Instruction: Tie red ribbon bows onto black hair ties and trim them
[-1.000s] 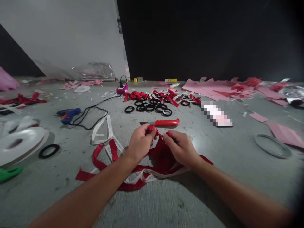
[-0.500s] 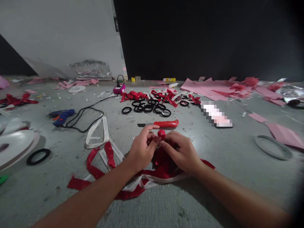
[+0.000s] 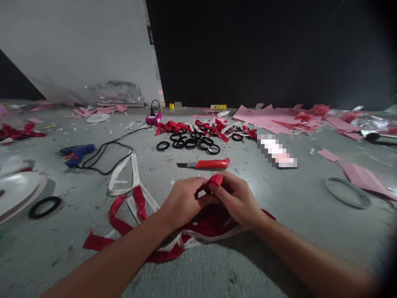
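Red ribbon (image 3: 215,179) is pinched between my two hands, its rolled or folded end showing above the fingertips. My left hand (image 3: 186,201) is closed with its fingertips at the ribbon. My right hand (image 3: 238,198) grips the same ribbon between thumb and fingers. More red ribbon (image 3: 214,221) lies bunched below the hands, together with a white printed ribbon (image 3: 198,241). A loop of white printed ribbon (image 3: 134,171) lies to the left. Just beyond my hands rests a red utility knife (image 3: 212,164) with its blade out, pointing left.
Several black rings (image 3: 190,143) lie near red and white ribbon bows (image 3: 173,126). On the left are a blue glue gun (image 3: 80,155), a white spool (image 3: 21,190) and a black ring (image 3: 45,207). Pink paper (image 3: 263,119) and a grey ring (image 3: 347,193) are on the right.
The small red ribbon end has turned and now shows as a wider fold. My left fingers have curled in lower, and the right thumb presses on the ribbon. The view has shifted slightly.
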The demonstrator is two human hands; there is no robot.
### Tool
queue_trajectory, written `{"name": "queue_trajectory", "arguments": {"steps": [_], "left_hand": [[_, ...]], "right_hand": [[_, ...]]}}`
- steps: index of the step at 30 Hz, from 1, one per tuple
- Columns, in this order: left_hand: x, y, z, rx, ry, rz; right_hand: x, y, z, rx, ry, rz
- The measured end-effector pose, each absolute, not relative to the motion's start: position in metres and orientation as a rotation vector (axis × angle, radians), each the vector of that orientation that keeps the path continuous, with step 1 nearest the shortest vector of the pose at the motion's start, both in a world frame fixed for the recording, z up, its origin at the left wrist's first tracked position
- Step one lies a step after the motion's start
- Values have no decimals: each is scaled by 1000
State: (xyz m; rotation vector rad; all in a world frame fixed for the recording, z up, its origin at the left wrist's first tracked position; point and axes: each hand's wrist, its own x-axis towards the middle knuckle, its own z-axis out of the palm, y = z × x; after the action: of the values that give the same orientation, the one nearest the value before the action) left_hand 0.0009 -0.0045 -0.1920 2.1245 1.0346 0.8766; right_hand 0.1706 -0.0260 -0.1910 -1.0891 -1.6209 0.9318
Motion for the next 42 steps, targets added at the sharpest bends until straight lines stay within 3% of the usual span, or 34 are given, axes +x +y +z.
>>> {"name": "queue_trajectory", "arguments": {"steps": [14,20,30,40,42], "left_hand": [[1,-7,-196,1526,813,803],[-1,-11,-189,1872,908,666],[1,-9,-188,1964,1057,720],[-3,-7,-191,2057,1058,855],[-3,-5,-193,2097,1073,837]], "right_hand": [[171,-29,-189,-1155,-1680,810],[171,-31,-188,-1140,-1722,846],[172,-20,-197,-1125,-1297,1125],[171,-28,-195,-1117,-1530,830],[171,-30,-195,-1098,-1487,897]]}}
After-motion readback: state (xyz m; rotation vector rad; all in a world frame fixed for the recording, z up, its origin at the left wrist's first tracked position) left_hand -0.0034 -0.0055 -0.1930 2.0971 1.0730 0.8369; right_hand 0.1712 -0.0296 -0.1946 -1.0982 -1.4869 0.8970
